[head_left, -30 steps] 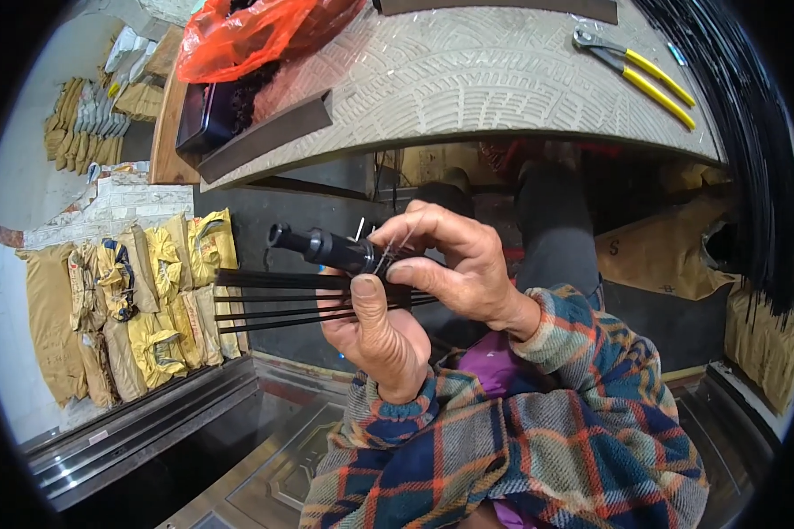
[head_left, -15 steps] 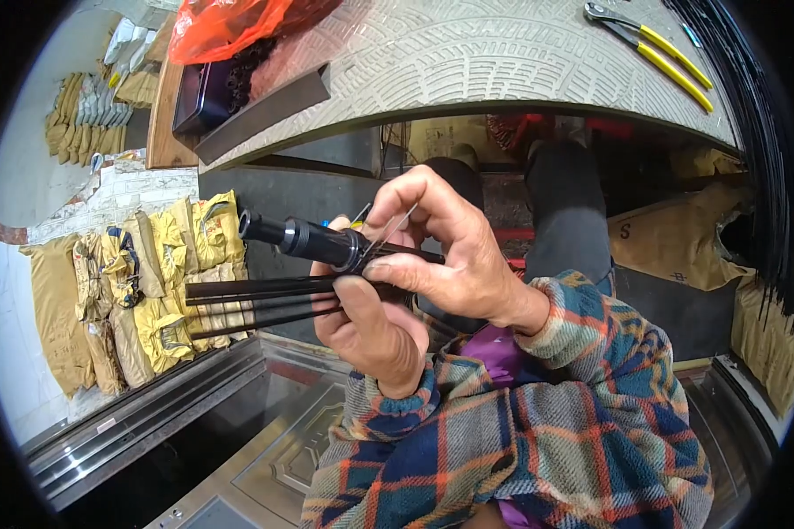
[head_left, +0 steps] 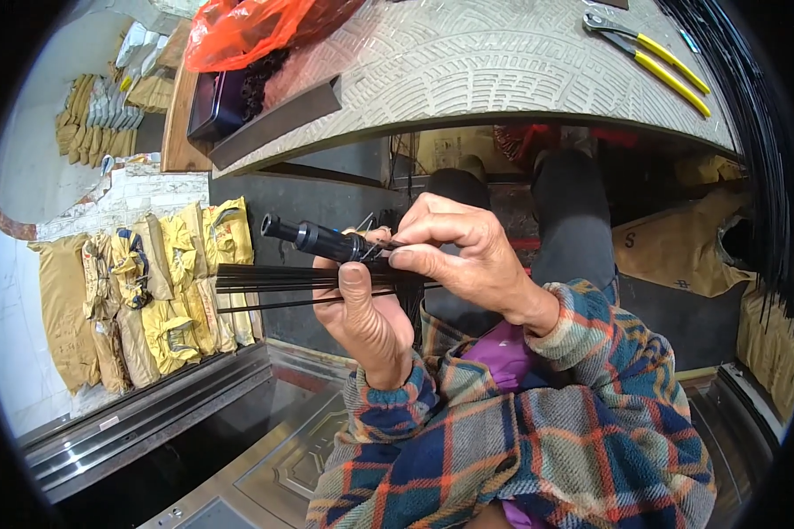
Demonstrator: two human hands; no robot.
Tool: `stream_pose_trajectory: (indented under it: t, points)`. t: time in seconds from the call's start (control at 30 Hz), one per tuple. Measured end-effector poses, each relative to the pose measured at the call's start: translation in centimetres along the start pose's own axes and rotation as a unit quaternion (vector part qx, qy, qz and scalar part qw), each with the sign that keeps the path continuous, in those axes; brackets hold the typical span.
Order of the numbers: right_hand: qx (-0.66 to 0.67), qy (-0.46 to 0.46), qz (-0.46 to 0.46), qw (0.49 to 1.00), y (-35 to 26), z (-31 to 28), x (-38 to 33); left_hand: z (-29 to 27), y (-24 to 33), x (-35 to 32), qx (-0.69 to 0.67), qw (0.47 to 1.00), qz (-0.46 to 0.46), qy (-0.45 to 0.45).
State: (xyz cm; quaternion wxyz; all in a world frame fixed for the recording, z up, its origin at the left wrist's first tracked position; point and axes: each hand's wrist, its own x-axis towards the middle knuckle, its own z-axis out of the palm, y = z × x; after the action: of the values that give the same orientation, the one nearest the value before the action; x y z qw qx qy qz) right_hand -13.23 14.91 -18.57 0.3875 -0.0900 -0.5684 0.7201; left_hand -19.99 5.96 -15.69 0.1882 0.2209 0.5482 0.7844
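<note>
A black stepped tube (head_left: 319, 239) with a ringed collar and a bundle of thin black rods (head_left: 273, 279) look like an umbrella frame. They point leftward in front of my lap. My left hand (head_left: 366, 317) is closed around the rods from below, its thumb pressed up beside the tube's collar. My right hand (head_left: 463, 256) pinches at the collar's right end, thumb against forefinger. Thin light wire ends (head_left: 368, 252) stick out at the collar near its fingertips. What exactly lies inside the pinch is hidden.
On the patterned table (head_left: 476, 79) lie yellow-handled pliers (head_left: 648, 62), a dark angled strip (head_left: 278, 123) and an orange-red plastic bag (head_left: 247, 35). Long black rods (head_left: 763, 176) hang along the right edge. Wrapped yellow-brown packages (head_left: 150, 300) lie on the floor at left.
My right hand has drawn its fingers together into a closer pinch at the collar. The tube and rods have shifted slightly right, and the wire between the fingers shows less.
</note>
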Motion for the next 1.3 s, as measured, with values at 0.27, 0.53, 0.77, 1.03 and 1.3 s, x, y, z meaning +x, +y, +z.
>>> stream_pose_trajectory:
  t: [0.27, 0.53, 0.77, 1.03, 1.3]
  points:
    - [-0.047, 0.029, 0.008, 0.998, -0.7, 0.5, -0.6, -0.3, -0.2, -0.1, -0.002, 1.0, -0.003, 0.003]
    - [-0.082, 0.025, -0.055, 0.995, -0.3, 0.4, -0.6, -0.2, -0.6, -0.3, 0.027, 0.999, 0.032, 0.02]
    - [0.002, -0.011, 0.025, 1.0, -0.2, -0.1, -0.1, 0.0, -0.9, -0.2, 0.02, 0.999, 0.047, 0.004]
    - [0.011, 0.026, 0.069, 0.997, -0.4, 0.3, -0.5, 0.6, -1.8, -0.1, 0.009, 0.999, 0.044, -0.007]
    - [-0.055, 0.023, -0.034, 0.998, 0.1, 0.0, -0.9, 0.3, -1.4, 0.3, -0.05, 0.996, -0.029, -0.065]
